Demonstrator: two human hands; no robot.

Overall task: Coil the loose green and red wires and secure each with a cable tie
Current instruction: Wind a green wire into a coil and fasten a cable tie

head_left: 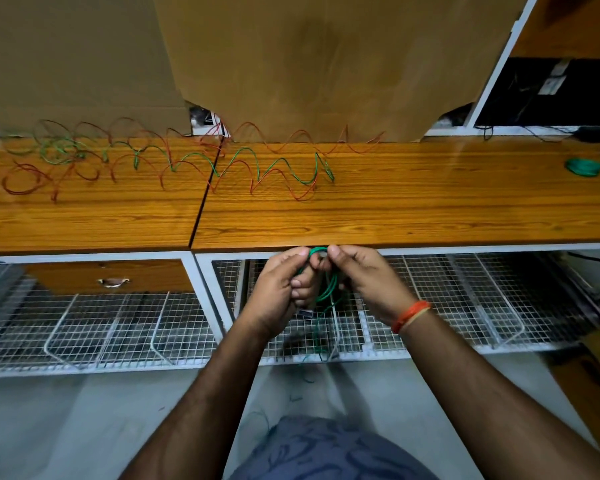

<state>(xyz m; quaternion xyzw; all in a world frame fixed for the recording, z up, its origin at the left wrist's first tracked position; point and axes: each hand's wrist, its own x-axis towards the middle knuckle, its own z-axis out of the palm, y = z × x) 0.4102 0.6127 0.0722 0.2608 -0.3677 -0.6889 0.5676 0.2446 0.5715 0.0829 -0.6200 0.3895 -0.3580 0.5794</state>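
A small bundle of green wire [321,271] is held just below the front edge of the bench [395,216], between the two hands. The left hand [278,289] is curled round the bundle's left side, with thumb and fingertips pinched near its top loop. The right hand [364,278] is likewise curled, its thumb and forefinger pinching the top of the loop; a pale strip hanging below the hands may be a cable tie [334,320], though it is too blurred to be sure. Loose green ends trail down in front of the wire-mesh shelf [430,306] toward the floor.

On the bench top, a long tangle of loose red wire [278,140] and green wire [243,157] is stretched in waves from the far left to about the middle. A finished green coil [584,167] lies well apart at the far right.

The likely trouble is judged to be the bundle springing open if either pinch is relaxed before a tie is drawn tight, since the loops are held only by fingertips. The trailing ends could also be snagged on the mesh shelf behind them. If the tie is closed over too few turns, stray loops may be left outside.

Room for the hands is limited above by the bench edge, which the knuckles nearly meet. Open space is available below and toward the body.
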